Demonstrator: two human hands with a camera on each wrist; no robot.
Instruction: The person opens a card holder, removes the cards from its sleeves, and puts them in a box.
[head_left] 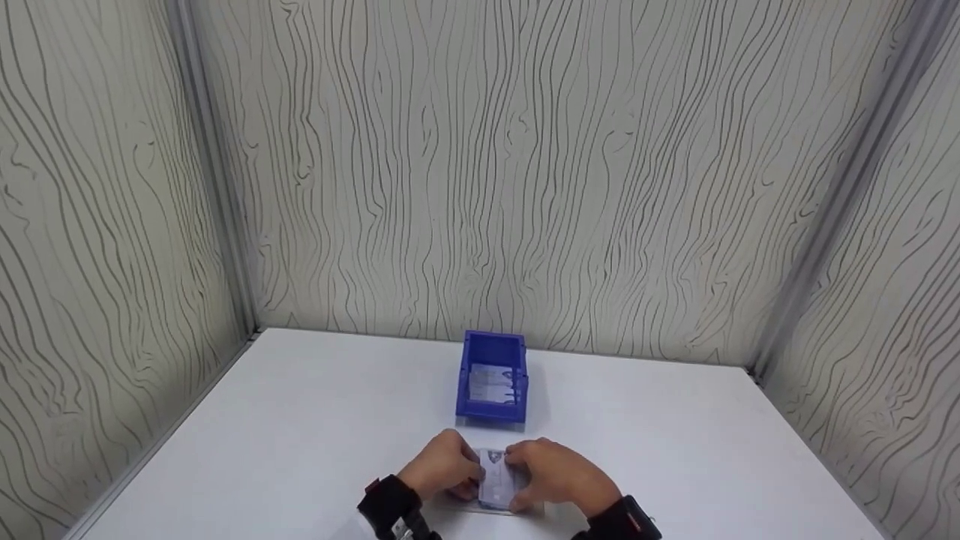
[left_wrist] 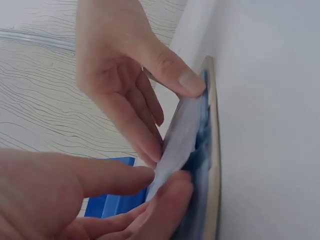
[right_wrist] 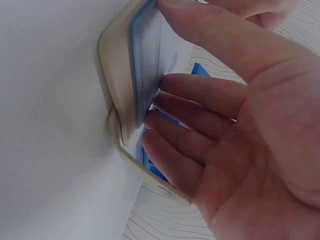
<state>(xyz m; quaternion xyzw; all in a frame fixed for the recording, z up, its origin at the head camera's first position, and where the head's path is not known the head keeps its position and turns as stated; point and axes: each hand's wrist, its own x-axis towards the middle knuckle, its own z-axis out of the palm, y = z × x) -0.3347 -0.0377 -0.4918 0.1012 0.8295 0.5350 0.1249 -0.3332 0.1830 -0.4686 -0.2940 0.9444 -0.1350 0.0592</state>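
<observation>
A pale printed card [head_left: 496,480] lies over a cream-edged card holder [left_wrist: 214,145] with bluish clear sleeves, flat on the table. At the card's left edge, my left hand [head_left: 450,465] pinches it between thumb and forefinger. From the right, my right hand [head_left: 559,474] holds the card, thumb at the near side and fingers at the far side. In the right wrist view, the holder's strap [right_wrist: 145,172] with a metal snap sticks out below the right fingers [right_wrist: 182,135]. The sleeve opening is partly hidden by the hands.
A blue plastic bin [head_left: 491,411] stands on the white table [head_left: 337,405] just beyond the hands, with several similar printed cards [head_left: 491,382] inside. Wood-patterned panels [head_left: 480,165] enclose the table at the back and both sides.
</observation>
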